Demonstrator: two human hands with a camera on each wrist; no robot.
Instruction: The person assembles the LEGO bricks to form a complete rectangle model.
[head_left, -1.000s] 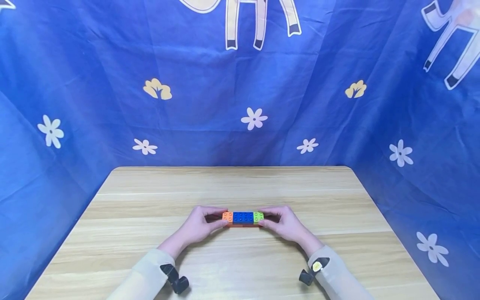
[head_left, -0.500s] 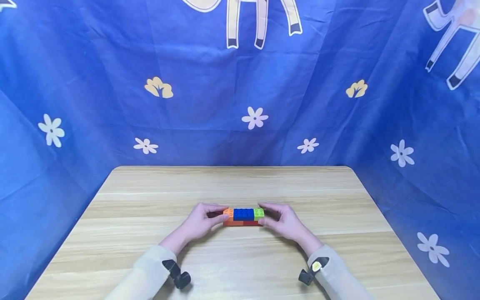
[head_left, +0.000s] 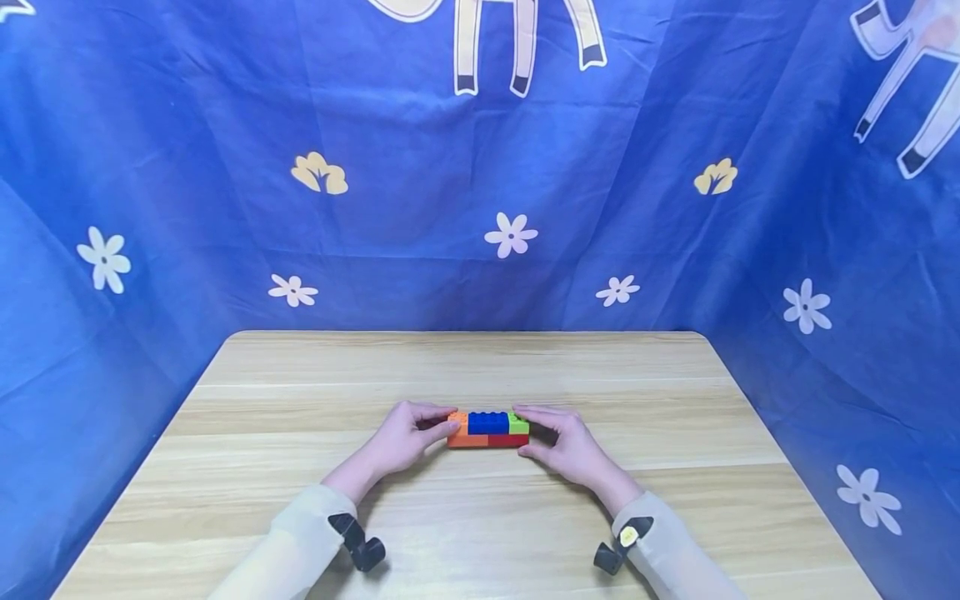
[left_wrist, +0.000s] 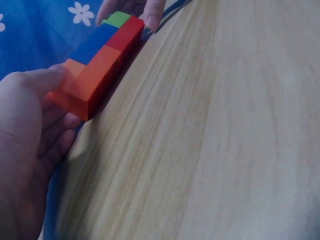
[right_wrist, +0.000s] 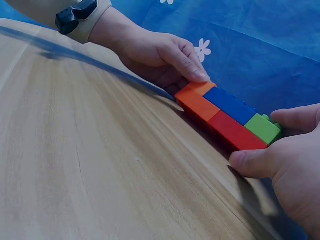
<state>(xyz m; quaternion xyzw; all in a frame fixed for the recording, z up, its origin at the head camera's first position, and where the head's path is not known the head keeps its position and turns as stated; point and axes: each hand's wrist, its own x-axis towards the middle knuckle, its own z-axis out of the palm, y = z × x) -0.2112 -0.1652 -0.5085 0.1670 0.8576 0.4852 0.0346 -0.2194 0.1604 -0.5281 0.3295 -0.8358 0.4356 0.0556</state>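
A two-layer stack of toy building bricks [head_left: 487,425] is between both hands at the table's middle. Its upper row has an orange end, a blue brick [head_left: 488,424] and a lime green brick [right_wrist: 263,128]; below sit an orange brick [left_wrist: 92,82] and a red brick [right_wrist: 236,131]. The stack is tilted back, its front side facing the head camera. My left hand [head_left: 397,437] pinches the orange end, thumb in front. My right hand [head_left: 567,444] is around the green and red end, thumb low at the red corner, fingers behind. How firmly it grips is hard to see.
The light wood table [head_left: 480,525] extends around the stack on every side. Blue cloth [head_left: 420,167] printed with flowers and animals hangs behind and beside it. Wrist cameras [head_left: 360,542] are strapped on both sleeves.
Between both hands the stack has tipped back, so more of its front and less of its studded top shows. My right thumb has slipped down to the lower corner.
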